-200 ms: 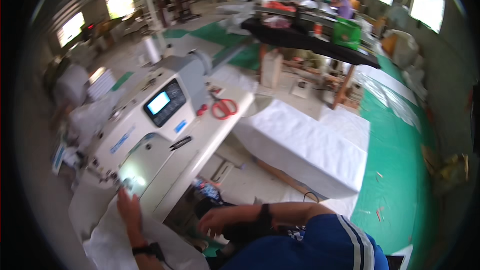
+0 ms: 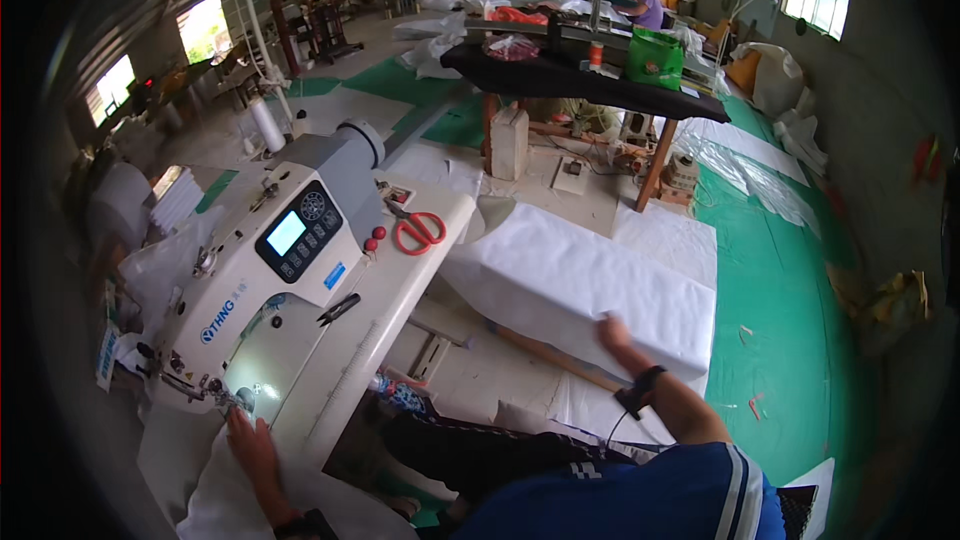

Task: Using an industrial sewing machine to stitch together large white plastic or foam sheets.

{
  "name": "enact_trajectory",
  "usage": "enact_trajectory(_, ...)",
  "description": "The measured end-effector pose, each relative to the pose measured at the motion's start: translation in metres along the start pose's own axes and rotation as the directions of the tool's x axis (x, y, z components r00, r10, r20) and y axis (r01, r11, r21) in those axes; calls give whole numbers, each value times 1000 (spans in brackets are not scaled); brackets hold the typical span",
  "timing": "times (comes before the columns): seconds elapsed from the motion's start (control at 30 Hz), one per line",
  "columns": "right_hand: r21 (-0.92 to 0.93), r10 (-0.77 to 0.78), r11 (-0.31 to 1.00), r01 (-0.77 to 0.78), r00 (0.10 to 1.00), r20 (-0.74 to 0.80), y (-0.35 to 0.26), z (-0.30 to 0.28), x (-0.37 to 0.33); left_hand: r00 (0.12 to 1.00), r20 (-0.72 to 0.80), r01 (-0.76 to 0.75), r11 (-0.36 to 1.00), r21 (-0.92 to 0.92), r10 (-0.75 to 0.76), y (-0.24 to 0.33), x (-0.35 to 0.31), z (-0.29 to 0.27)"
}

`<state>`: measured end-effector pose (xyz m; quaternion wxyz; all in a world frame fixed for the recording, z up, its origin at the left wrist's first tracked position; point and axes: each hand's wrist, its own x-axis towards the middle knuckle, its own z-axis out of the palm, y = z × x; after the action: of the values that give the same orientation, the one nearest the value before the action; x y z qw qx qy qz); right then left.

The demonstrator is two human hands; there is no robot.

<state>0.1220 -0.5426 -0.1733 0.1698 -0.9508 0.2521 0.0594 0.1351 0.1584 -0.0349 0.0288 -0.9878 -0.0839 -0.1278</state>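
Note:
My left hand (image 2: 252,443) lies with fingers stretched out on a white cloth (image 2: 215,485), right beside the needle area of a white sewing machine (image 2: 235,285). A small lamp lights the machine's bed there, and the cloth drapes down over the near edge. My right hand (image 2: 617,336) is stretched out to the right, over the side of a long stack of white fabric (image 2: 590,275). Its fingers are smeared, so I cannot tell their grip or whether they touch the fabric. Both wrists wear dark bands.
Red-handled scissors (image 2: 418,233), small red balls (image 2: 375,238) and black thread snips (image 2: 340,309) lie on the machine table (image 2: 400,285). Farther off stands a black-covered table (image 2: 590,88) with a green bag (image 2: 655,58). Green sheeting (image 2: 770,310) covers the floor at right. A person (image 2: 645,8) works far back.
My right hand has swung from near my lap out to the right, over the white fabric stack. My left hand stays by the needle. The whole view has shifted slightly.

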Motion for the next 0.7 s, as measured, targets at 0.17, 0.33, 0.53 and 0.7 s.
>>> enact_trajectory(0.17, 138, 766, 632, -762, 589, -257, 199, -23, -56, 996, -85, 28, 998, -55, -32, -18, 1, 26)
enact_trajectory(0.33, 371, 718, 655, -658, 696, -34, 237, -27, -94, 995, -101, -11, 992, -123, -2, -30, 4, 31)
enact_trajectory(0.53, 287, 768, 639, -714, 614, -183, 207, -48, -31, 998, -61, 14, 983, -185, -26, -28, 6, 26)
enact_trajectory(0.7, 375, 950, 312, -873, 274, -151, 177, -48, 5, 998, -50, 28, 975, -220, -40, -25, 1, 21)
